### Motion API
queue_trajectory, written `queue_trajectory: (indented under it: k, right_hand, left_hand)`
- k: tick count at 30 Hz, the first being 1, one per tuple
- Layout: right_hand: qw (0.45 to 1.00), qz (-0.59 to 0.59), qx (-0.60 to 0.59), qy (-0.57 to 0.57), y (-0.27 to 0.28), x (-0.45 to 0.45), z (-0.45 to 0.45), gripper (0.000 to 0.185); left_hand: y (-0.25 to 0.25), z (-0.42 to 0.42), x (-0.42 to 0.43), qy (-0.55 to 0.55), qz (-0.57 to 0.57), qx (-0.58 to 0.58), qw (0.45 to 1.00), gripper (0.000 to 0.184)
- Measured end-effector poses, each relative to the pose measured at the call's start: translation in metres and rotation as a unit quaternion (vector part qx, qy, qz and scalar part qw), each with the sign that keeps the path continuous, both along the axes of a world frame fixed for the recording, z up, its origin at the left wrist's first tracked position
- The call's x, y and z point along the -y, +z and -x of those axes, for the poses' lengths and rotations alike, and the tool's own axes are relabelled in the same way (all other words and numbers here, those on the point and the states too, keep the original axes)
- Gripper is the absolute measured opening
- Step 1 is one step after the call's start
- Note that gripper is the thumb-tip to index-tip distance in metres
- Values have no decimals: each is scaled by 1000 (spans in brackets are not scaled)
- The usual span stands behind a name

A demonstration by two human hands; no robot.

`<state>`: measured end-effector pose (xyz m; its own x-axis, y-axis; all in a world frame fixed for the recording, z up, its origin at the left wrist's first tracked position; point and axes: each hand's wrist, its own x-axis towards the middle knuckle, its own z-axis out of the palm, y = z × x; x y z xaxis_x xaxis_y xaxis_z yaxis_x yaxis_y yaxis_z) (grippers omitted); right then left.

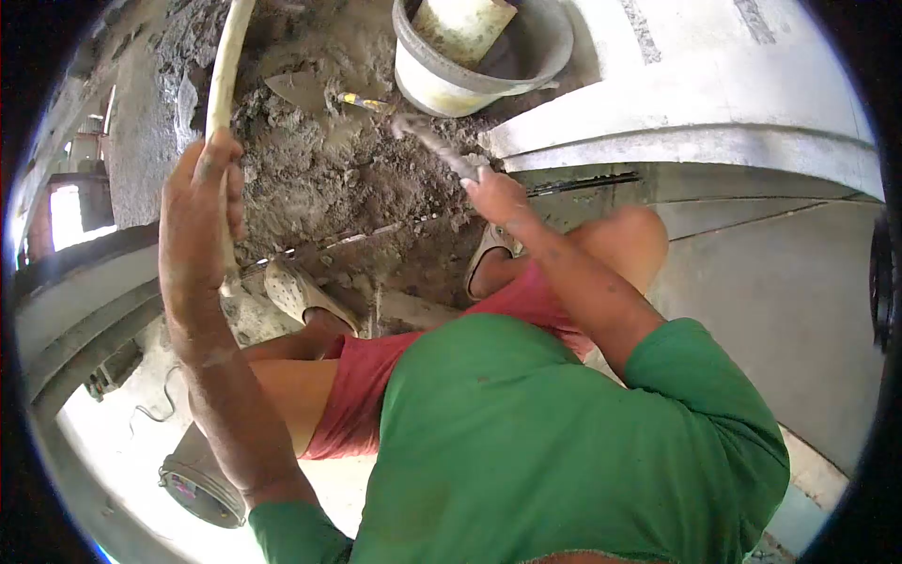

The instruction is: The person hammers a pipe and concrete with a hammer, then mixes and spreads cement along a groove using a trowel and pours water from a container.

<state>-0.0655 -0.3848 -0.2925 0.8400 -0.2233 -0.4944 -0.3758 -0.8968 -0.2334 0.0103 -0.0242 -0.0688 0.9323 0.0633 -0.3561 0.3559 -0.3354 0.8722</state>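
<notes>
My left hand (199,211) is closed around a long pale wooden pole (225,70) that runs up past the top edge of the view. What the pole's far end carries is out of sight. In my right hand (496,197) is a short grey, mud-caked rod (434,143), with its bent end over the wet mortar (324,174). A trowel (296,89) with a yellow handle lies on that mortar, between the two hands. Just beyond the rod stands a round bucket (442,89), and a dirty whitish piece (462,28) rests inside it.
A pale curved ledge (648,141) borders the right side, above a grey floor (770,254). My clog-covered feet (305,291) are at the mortar's near edge. A pail (202,489) is at lower left, and a dark round object (881,282) at far right.
</notes>
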Motion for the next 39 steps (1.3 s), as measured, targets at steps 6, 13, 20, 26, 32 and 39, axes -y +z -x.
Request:
queue_trajectory:
  k: [6,13,20,26,32,39]
  right_hand:
    - [992,18,-100,-75,-79,44,54,48]
    - [981,-101,-141,87,-13,1,46,43]
    - [960,-159,143,179,32,-52,21,48]
    - [998,-8,-17,57,-54,43,39,52]
    - [998,-27,-60,-20,-70,13,61,56]
    - [967,-138,41,209,49,-64,31,56]
  left_hand:
    - [33,13,24,-27,1,65,998,39]
    - [42,6,24,28,54,106,992,37]
    - [47,3,12,71,163,104,979,38]
    - [43,-5,3,55,210,99,971,39]
    - [41,2,6,45,181,110,976,38]
    - [40,-12,1,31,230,110,967,41]
